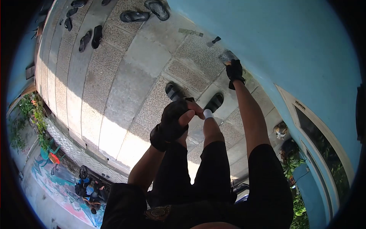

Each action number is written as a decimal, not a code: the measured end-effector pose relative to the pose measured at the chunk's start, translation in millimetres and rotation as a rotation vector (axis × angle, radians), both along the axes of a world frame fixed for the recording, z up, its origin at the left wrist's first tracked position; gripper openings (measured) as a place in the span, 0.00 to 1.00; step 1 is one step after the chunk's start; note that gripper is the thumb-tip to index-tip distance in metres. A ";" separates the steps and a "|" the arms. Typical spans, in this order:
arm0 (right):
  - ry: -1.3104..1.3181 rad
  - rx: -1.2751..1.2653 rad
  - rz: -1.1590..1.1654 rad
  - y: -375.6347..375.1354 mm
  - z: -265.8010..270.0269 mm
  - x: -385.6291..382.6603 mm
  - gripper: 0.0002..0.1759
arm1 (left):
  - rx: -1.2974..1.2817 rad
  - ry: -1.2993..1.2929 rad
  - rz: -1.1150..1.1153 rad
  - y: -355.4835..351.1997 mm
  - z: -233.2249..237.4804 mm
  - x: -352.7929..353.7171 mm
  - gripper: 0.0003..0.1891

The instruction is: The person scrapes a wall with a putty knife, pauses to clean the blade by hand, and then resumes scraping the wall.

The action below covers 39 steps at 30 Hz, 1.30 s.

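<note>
A black fingerless glove covers my left hand (176,119), which is in front of my body above my legs. Its fingers are bent together, and whether anything is between them is too small to tell. My right hand (234,70), also in a black glove, reaches out to the foot of the blue wall. It is closed on a grey flat tool (228,56) that touches the wall's lower edge. Just beyond, a small scraper with a dark handle (214,41) lies on the paving.
Sandals (134,16) and other footwear lie on the tiled ground (148,53). The blue wall (282,42) rises on the right, with a window (320,137) and a cat (280,130) near it. Plants (36,118) and people (91,192) are at the lower left.
</note>
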State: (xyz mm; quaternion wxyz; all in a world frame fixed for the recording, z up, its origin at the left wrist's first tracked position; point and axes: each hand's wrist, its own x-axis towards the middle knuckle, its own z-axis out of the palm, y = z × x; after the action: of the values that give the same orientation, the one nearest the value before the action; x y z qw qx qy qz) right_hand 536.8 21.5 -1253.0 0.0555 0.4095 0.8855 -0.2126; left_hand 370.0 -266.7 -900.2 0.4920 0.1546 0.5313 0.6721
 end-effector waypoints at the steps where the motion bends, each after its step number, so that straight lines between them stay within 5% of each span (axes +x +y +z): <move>1: -0.027 0.002 -0.016 5.7 -23.2 -5.5 0.17 | 0.076 0.010 -0.038 -8.0 -12.8 -5.4 0.15; 4: -0.106 -0.026 -0.051 15.9 -67.1 -29.3 0.18 | 0.094 -0.004 -0.072 -23.0 -45.3 -7.0 0.13; 6: -0.101 -0.017 -0.012 23.7 -96.0 -37.6 0.18 | -0.092 0.397 -0.114 -19.1 -77.5 -5.9 0.08; 12: -0.161 -0.088 0.036 51.5 -148.9 -56.5 0.17 | -0.305 0.423 -0.153 -34.0 -183.6 18.4 0.07; 16: -0.233 -0.148 0.066 63.2 -147.6 -64.3 0.19 | -0.319 0.382 -0.141 -35.1 -202.9 24.0 0.09; 24: 0.119 0.151 -0.028 48.4 -112.7 -43.3 0.29 | -0.326 0.179 0.037 -16.0 -219.8 27.0 0.14; 27: 0.262 -0.107 -0.307 25.0 -65.5 -40.9 0.40 | -0.305 0.169 0.072 8.2 -223.4 18.4 0.24; 29: 0.466 -0.347 -0.493 3.2 -61.4 -34.4 0.43 | -0.250 0.314 0.287 28.1 -226.8 18.7 0.37; 30: 0.535 -0.904 -0.844 -18.5 -0.5 -43.1 0.49 | -0.242 0.311 0.289 37.7 -227.0 16.9 0.37; 31: 0.645 -1.124 -0.952 -36.1 4.3 -38.8 0.55 | -0.218 0.403 0.329 48.8 -226.1 15.0 0.41; 32: 0.686 -1.261 -0.907 -54.4 19.3 -39.7 0.60 | -0.194 0.494 0.366 58.8 -227.5 14.4 0.46; 34: 0.775 -1.583 -0.959 -97.9 56.1 -59.7 0.53 | -0.084 0.611 0.375 77.0 -250.1 21.2 0.43; 35: 0.768 -1.316 -0.218 -129.4 19.3 -53.5 0.55 | -0.056 0.571 0.214 74.1 -275.1 30.8 0.42; 36: 0.914 -1.295 -0.430 -147.3 46.4 -72.1 0.57 | -0.032 0.532 0.054 73.3 -290.3 35.7 0.41; 38: 0.920 -1.607 -0.731 -133.0 103.5 -81.1 0.58 | -0.187 0.312 0.118 82.2 -294.9 32.2 0.42; 39: 0.927 -1.398 -0.572 -120.1 124.6 -83.7 0.59 | -0.287 0.010 0.218 78.1 -309.7 26.3 0.42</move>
State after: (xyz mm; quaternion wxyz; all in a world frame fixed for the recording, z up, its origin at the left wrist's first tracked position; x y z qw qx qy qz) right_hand 453.1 -98.5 -1128.4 -0.1264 0.3604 0.3501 -0.8553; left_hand 396.3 -188.7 -1209.9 0.4307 0.0278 0.6377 0.6380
